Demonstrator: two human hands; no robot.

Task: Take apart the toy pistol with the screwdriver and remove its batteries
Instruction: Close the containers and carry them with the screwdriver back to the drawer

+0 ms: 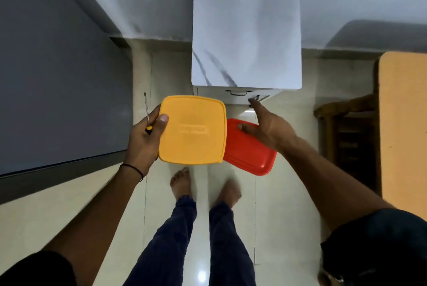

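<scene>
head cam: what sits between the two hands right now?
In the head view, the yellow box fills the gap between left hand and right hand; the red lid pokes out beside it, under the right hand's thumb.

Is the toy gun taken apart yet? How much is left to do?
Hardly started: no toy pistol shows anywhere. Done: the screwdriver has been picked up. In hand: the left hand holds it together with a yellow box; the right hand has its thumb on a red box and reaches toward the white cabinet. Left: finding the pistol, unscrewing it, taking out the batteries.
</scene>
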